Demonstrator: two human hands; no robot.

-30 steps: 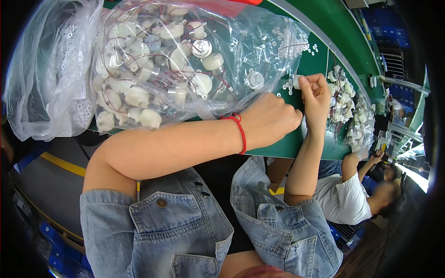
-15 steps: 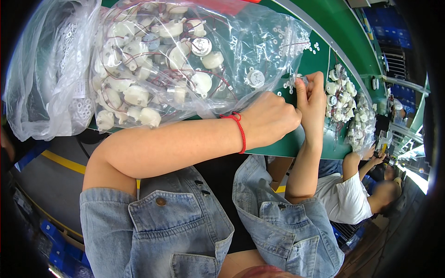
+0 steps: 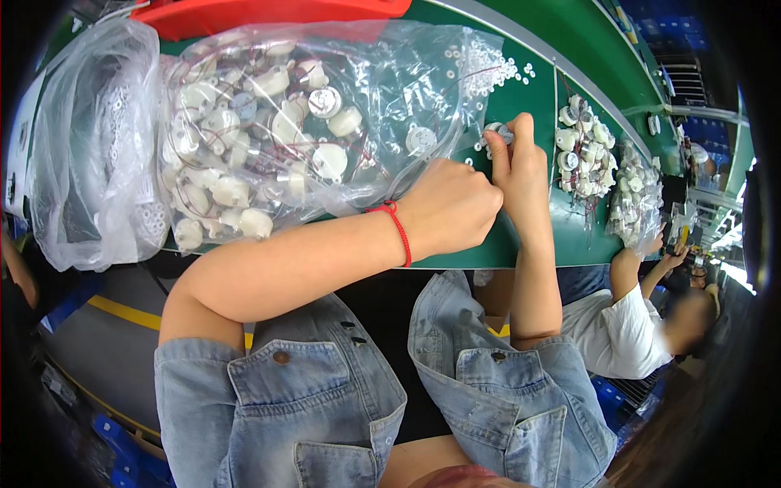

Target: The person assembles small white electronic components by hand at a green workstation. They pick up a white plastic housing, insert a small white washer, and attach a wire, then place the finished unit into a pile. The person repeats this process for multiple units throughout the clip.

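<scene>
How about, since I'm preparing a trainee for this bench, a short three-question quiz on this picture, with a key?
1. Which of the person's own hands holds the round part by the white rings and the clear bag?
2. True or false: the red bracelet is on the right arm.
3. What colour is the container beyond the clear bag? A) blue B) red C) yellow

Key:
1. The right hand.
2. False: the red bracelet is on the left arm.
3. B.
</scene>
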